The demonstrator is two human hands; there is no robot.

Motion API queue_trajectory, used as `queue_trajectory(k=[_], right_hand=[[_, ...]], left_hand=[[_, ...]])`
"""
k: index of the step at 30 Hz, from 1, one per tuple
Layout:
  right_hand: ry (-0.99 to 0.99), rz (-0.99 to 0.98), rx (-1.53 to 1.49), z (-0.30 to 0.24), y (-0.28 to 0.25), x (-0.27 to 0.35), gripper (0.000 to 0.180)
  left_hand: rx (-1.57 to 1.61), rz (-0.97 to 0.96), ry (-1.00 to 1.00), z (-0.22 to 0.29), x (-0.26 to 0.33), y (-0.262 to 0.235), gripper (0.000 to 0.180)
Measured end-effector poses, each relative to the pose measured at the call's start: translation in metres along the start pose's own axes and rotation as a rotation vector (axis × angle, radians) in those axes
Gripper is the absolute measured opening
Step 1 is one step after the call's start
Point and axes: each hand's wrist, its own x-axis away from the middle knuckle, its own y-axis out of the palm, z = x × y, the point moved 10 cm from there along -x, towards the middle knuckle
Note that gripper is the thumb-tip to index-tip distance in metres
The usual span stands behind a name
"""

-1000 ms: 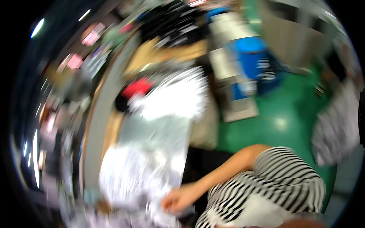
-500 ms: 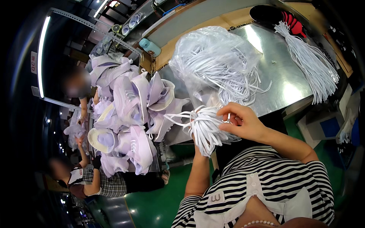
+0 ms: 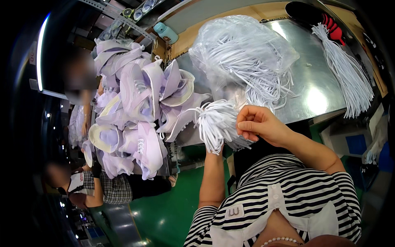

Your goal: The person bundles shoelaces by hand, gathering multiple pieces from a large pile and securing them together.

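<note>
Right hand [image 3: 259, 124] is hovering at the right side of a bundle of white laces [image 3: 217, 123], fingers curling in, thumb lying close to the index finger; cannot tell if it is pinching a strand or touching the bundle. Left hand [image 3: 216, 152] is mostly hiding behind the same laces, only the wrist end showing; finger grip, cannot tell. Bundle is sitting over the left hand, just off the near edge of the metal table [image 3: 317, 78], toward its left end, loops and strands fanning out leftward. Clear plastic bag [image 3: 202, 39] full of white laces is lying on the left part of the tabletop, loose laces [image 3: 267, 94] spilling from it toward the near edge. Second lace bundle [image 3: 345, 74] is stretching along the right edge, its gathered end pointing at the far right corner, where a red-and-black item [image 3: 335, 33] is lying. Pale lilac shoes [image 3: 138, 96] are piling up beyond the left edge. Light-blue bottle [image 3: 165, 33] is standing past the far left corner. Co-worker in a checked garment [image 3: 117, 190] is standing farther left, above green floor [image 3: 175, 208].
</note>
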Motion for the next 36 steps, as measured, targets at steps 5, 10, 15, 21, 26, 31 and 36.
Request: queue_trajectory(k=[5, 10, 15, 21, 26, 31, 36], right_hand=[[-0.72, 0.034, 0.979, -0.051, 0.04, 0.021, 0.035], [-0.926, -0.05, 1.302, -0.027, 0.083, 0.018, 0.026], [-0.414, 0.005, 0.969, -0.013, 0.048, -0.002, 0.01], [-0.001, -0.317, 0.889, 0.031, 0.06, 0.022, 0.017], [-0.583, -0.139, 1.19, -0.003, 0.07, 0.03, 0.025], [-0.715, -0.144, 1.387, 0.006, 0.098, -0.005, 0.02], [-0.508, -0.131, 0.98, 0.01, 0.057, -0.021, 0.02]], left_hand=[[0.188, 0.034, -0.038, -0.002, -0.007, 0.007, 0.031], [0.279, -0.026, -0.115, -0.011, -0.007, 0.018, 0.03], [0.239, 0.004, -0.063, -0.01, -0.004, 0.01, 0.029], [0.31, 0.104, -0.014, -0.002, -0.006, -0.003, 0.028], [0.307, 0.095, -0.013, 0.005, -0.012, -0.003, 0.028], [0.323, 0.051, -0.063, -0.007, -0.01, 0.007, 0.029], [0.288, 0.101, -0.06, -0.005, -0.005, 0.0, 0.029]])
